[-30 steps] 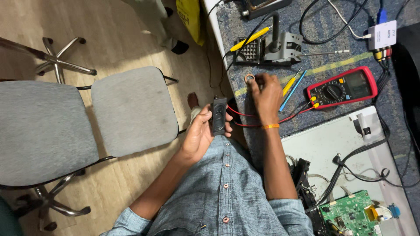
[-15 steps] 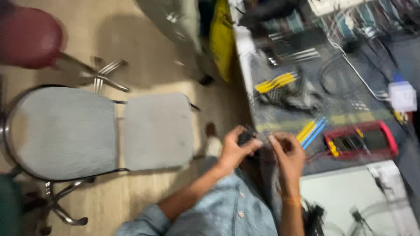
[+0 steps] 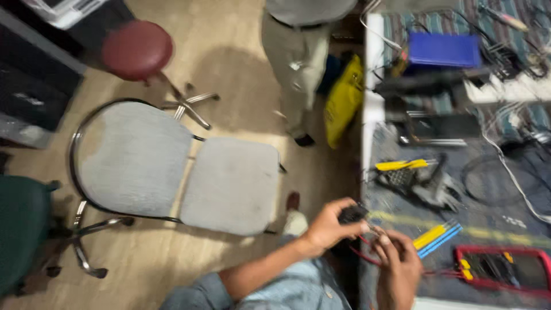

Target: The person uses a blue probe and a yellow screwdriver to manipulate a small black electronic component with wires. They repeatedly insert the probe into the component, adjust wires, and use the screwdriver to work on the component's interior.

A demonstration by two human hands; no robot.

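A wooden floor (image 3: 241, 69) fills the left and middle of the blurred view from above. On it stands a grey padded chair (image 3: 172, 172) with a metal frame, with a dark red round stool (image 3: 136, 49) above it and part of a green seat (image 3: 20, 229) at the left edge. Another person's legs in light trousers (image 3: 295, 63) stand at the top, beside a yellow bag (image 3: 344, 100). Along the right runs a cluttered desk (image 3: 370, 74) carrying a blue box (image 3: 443, 49), tangled cables, yellow-handled tools (image 3: 402, 165) and a red-cased meter (image 3: 499, 270). At the bottom, near the desk's edge, the person's left hand (image 3: 328, 227) is curled closed around a small black part (image 3: 352, 214). The right hand (image 3: 397, 270) sits just beside it, fingers bent toward the part and thin red wires (image 3: 367, 257); whether it grips anything, I cannot tell.
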